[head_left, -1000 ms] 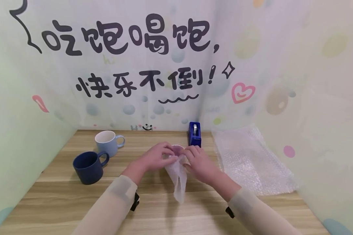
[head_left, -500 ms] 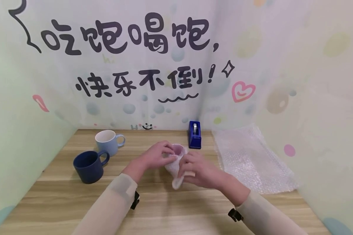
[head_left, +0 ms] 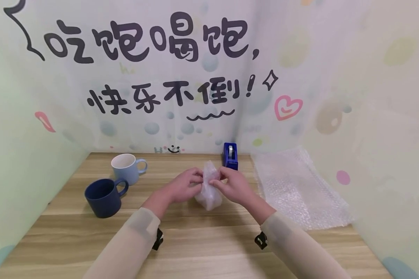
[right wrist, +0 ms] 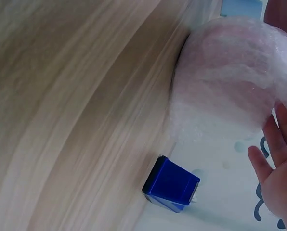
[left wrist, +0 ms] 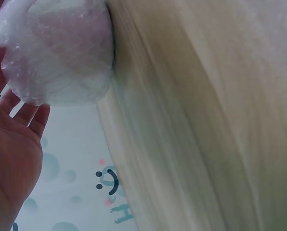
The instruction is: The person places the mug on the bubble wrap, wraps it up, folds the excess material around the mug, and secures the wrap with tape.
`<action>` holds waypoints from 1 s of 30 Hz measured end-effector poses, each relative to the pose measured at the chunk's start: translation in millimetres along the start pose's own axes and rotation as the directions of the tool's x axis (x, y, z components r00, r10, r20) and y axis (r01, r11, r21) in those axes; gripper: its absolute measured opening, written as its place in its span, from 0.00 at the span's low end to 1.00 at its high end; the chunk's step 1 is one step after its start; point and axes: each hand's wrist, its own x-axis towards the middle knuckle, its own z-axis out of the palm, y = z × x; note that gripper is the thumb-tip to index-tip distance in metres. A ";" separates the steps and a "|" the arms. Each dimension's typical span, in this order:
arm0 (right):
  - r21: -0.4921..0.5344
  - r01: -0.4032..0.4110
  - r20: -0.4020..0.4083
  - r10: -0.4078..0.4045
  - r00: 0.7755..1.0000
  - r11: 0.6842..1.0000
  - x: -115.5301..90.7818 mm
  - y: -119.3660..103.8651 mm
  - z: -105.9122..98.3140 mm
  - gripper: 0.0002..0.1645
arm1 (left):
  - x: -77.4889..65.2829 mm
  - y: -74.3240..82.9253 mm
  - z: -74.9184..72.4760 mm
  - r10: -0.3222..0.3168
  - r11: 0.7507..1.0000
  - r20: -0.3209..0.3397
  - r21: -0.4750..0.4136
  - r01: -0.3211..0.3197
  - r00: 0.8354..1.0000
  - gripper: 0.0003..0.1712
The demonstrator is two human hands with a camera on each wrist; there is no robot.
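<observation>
A pink cup wrapped in bubble wrap (head_left: 208,198) stands on the wooden table between both hands; its pink colour shows through the wrap in the right wrist view. The loose wrap rises over the top, so the cup's mouth is hidden. From the left, my left hand (head_left: 184,186) holds the wrapped cup near its top, with several fingers along its side in the left wrist view. Opposite it, my right hand (head_left: 234,186) pinches the raised wrap between thumb and fingers. Part of each hand lies outside its own wrist view.
A light blue mug (head_left: 126,172) and a dark blue mug (head_left: 104,201) stand at the left. Behind the right hand is a blue tape dispenser (head_left: 230,155), near the back wall. Flat bubble wrap sheets (head_left: 300,193) lie on the right side.
The wrap's tail, which hung toward the front, has been lifted up by the right hand over the cup's mouth. The left hand has stayed at the cup's left side.
</observation>
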 end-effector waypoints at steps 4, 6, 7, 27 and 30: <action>-0.009 -0.047 0.002 0.047 0.999 0.999 2.4 -1.4 1.8 0.14 | -2.1 -0.4 3.3 -0.073 0.993 -0.010 -0.092 0.071 0.997 0.25; -0.025 -0.063 -0.007 0.063 0.998 0.998 3.0 -1.5 3.0 0.14 | -2.8 -0.2 5.2 -0.079 0.991 -0.018 -0.106 0.077 0.997 0.26; -0.035 -0.068 -0.014 0.068 0.998 0.997 3.2 -1.5 3.6 0.15 | -3.0 0.2 6.2 -0.080 0.991 -0.020 -0.110 0.078 0.997 0.27; -0.061 0.150 -0.188 -0.159 0.969 0.987 -2.3 5.1 9.0 0.20 | -5.1 2.1 17.3 -0.095 0.990 -0.122 -0.114 0.081 0.988 0.20; -0.327 0.343 -0.176 -0.413 0.894 0.881 -5.7 8.4 1.7 0.27 | -5.8 2.7 16.7 -0.094 0.989 -0.116 -0.127 0.079 0.989 0.19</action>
